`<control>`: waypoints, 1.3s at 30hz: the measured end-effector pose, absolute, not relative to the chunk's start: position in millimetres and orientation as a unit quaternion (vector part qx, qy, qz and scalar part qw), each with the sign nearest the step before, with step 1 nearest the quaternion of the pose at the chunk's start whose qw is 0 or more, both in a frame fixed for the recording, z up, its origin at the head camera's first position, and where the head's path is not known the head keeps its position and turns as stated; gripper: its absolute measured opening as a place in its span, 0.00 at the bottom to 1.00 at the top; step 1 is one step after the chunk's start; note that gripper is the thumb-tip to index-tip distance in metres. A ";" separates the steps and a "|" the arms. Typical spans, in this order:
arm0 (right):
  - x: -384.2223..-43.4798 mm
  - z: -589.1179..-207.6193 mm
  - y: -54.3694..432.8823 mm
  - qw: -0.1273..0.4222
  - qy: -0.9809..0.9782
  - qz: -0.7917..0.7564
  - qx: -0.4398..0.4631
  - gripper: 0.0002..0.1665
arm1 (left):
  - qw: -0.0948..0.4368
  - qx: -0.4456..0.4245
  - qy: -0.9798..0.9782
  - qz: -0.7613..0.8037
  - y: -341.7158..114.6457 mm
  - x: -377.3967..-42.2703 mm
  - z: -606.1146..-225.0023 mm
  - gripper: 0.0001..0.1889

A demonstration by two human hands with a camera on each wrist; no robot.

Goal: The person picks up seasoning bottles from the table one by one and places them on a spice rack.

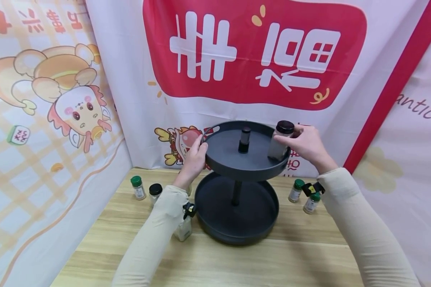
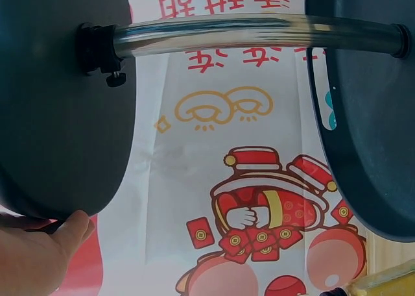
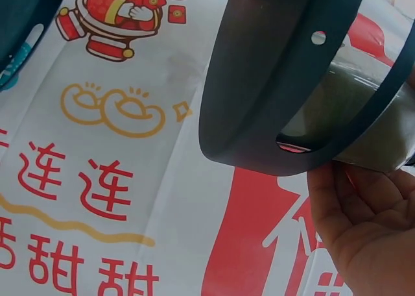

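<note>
A dark grey two-tier round tray stand has an upper tray (image 1: 224, 149) and a lower tray (image 1: 215, 207) joined by a post (image 2: 214, 35). My left hand (image 1: 194, 161) grips the left rim of the upper tray, thumb at the edge in the left wrist view. With my right hand (image 1: 307, 145) I hold a clear square jar (image 1: 277, 149) with a black lid by its upper part. The jar tilts slightly just inside the right rim of the upper tray. The right wrist view shows the jar (image 3: 373, 130) behind the tray's handle slot, its contents dull grey-green.
Two green-capped spice jars (image 1: 296, 191) stand on the wooden table (image 1: 273, 263) at right. At left are another green-capped jar (image 1: 138, 188), a black-lidded jar (image 1: 155, 191) and a clear jar (image 1: 183, 230) partly behind my left forearm. A printed cloth (image 1: 129, 79) hangs behind the stand.
</note>
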State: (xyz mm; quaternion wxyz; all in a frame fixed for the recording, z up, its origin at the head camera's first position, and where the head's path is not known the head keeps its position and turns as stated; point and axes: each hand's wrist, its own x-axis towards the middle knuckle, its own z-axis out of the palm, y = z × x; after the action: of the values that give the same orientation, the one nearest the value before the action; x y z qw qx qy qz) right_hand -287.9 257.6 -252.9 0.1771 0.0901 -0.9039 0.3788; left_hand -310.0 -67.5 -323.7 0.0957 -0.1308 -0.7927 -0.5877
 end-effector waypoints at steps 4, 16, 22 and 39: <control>-287.9 -253.4 257.5 0.174 -0.903 0.382 0.093 0.33 | 0.094 -0.132 -0.790 -0.591 -67.7 -310.3 -323.8 0.28; -287.5 -256.4 256.9 0.170 -0.900 0.389 0.099 0.32 | 0.103 -0.141 -0.790 -0.588 -66.9 -311.1 -324.2 0.28; -287.4 -257.3 256.5 0.165 -0.899 0.392 0.103 0.32 | 0.106 -0.138 -0.791 -0.587 -66.9 -311.9 -324.9 0.28; -276.5 -264.2 257.9 0.152 -0.888 0.426 0.081 0.38 | 0.099 -0.134 -0.786 -0.595 -65.2 -307.3 -324.8 0.29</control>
State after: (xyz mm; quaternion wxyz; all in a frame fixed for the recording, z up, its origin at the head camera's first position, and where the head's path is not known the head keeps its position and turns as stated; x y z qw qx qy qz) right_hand -276.5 257.9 -264.2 0.1522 0.0808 -0.8881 0.4261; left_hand -307.3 -65.2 -324.8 0.0985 -0.1343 -0.7859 -0.5955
